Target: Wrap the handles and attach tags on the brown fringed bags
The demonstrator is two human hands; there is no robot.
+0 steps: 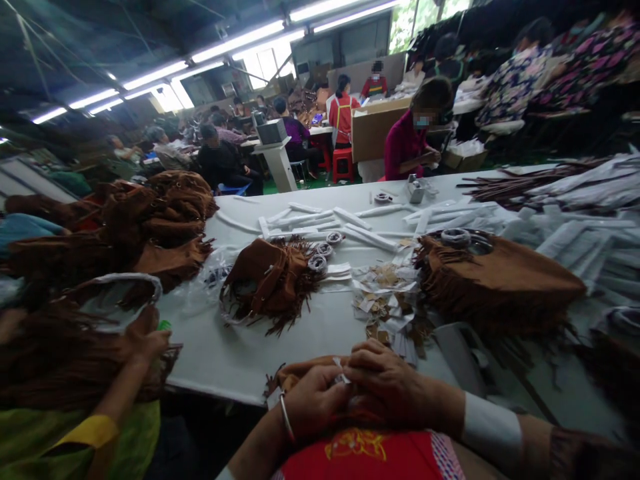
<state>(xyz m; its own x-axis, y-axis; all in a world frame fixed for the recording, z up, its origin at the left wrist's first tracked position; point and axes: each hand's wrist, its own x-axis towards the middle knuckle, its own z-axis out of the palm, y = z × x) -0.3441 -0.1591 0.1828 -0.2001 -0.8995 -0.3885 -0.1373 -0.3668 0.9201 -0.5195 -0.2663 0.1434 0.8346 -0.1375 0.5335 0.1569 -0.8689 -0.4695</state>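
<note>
My left hand (320, 399), with a bangle at the wrist, is closed with thumb and fingers pinched at a small crumpled white piece (341, 373), perhaps paper or thin wrapping. Meeting it from the other side, my right hand (387, 379) has its fingers curled over the same piece. Just behind both hands, at the table's front edge, lies a brown suede-like bag (305, 371), mostly hidden by them. Farther up the table sits a fringed brown handbag (267, 273) with a wrapped handle. Loose tags and paper slips (387, 303) are heaped in front of my right hand.
A larger fringed brown bag (500, 273) lies at right, near a grey device (463, 357). White wrapped strips (345, 217) and rolled coils (325, 249) spread behind. Brown bags (165, 220) pile up at left, where a co-worker's hand (150, 340) handles another bag. People sit beyond the table.
</note>
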